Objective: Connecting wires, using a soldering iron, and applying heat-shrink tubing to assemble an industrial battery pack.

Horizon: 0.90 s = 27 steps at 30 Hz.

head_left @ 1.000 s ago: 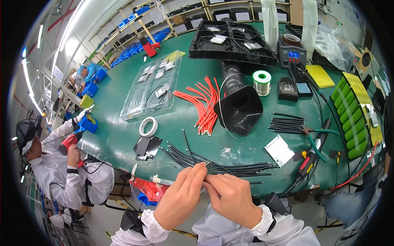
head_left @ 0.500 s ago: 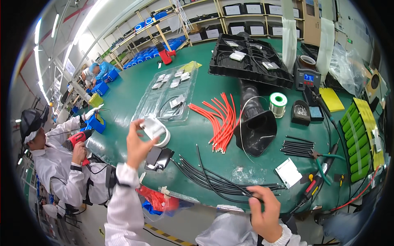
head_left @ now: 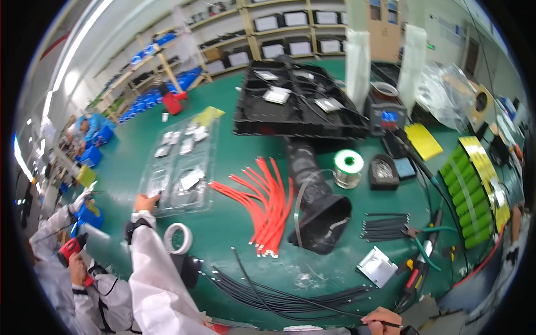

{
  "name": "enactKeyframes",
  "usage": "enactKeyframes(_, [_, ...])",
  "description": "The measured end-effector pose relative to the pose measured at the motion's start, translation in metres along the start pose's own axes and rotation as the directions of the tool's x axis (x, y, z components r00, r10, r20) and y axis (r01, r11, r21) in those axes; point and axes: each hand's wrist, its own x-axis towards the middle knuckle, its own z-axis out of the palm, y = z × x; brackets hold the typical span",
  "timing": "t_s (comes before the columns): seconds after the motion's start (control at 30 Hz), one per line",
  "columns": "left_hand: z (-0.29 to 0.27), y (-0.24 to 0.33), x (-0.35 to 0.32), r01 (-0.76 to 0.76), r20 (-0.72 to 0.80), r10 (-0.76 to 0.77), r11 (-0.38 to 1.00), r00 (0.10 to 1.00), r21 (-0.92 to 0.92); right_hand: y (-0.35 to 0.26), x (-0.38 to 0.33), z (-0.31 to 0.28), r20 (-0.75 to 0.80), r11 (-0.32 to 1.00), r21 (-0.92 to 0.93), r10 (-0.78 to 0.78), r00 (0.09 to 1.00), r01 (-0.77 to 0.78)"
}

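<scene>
My left hand (head_left: 146,203) reaches to the near left corner of a clear plastic tray (head_left: 192,205). Its fingers are closed together there, and blur hides what they hold. Several small white parts (head_left: 192,178) lie in the tray. My right hand (head_left: 382,320), at the bench's near edge, grips a thin black cable (head_left: 341,310) close to one end. That cable runs left toward a bundle of black cables (head_left: 268,293) along the front. Just behind my left forearm sits a roll of white tape (head_left: 188,239). A white square part (head_left: 377,268) lies behind my right hand.
Red cables (head_left: 271,218) fan out mid-bench beside a black funnel-shaped stand (head_left: 318,223) under a black tray (head_left: 301,125). A solder spool (head_left: 348,172), soldering station (head_left: 385,114), pliers (head_left: 424,251) and green cell pack (head_left: 466,195) stand right. A co-worker holds a red power tool (head_left: 71,250) at left.
My left hand has moved away from me to the clear tray with the white part it was holding. My right hand has drawn toward the near edge with the black cable. The view has shifted.
</scene>
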Motion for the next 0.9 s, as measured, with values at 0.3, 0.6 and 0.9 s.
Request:
enactKeyframes(0.3, [-0.057,0.008,-0.012,-0.436,-0.036,0.478,0.766,0.878,-0.473,0.000,0.005,-0.018,0.337,0.925,0.355,0.005,0.941,-0.133])
enactKeyframes(0.6, [-0.222,0.166,-0.532,-0.801,0.202,0.977,0.070,-0.065,-0.595,0.000,-0.010,-0.027,0.254,0.887,0.453,-0.035,0.967,-0.087])
enactKeyframes(0.9, [-0.140,0.184,-0.525,-0.826,0.007,0.974,0.197,0.228,-0.528,0.003,0.062,-0.109,0.078,0.830,-0.441,-0.345,0.935,0.343])
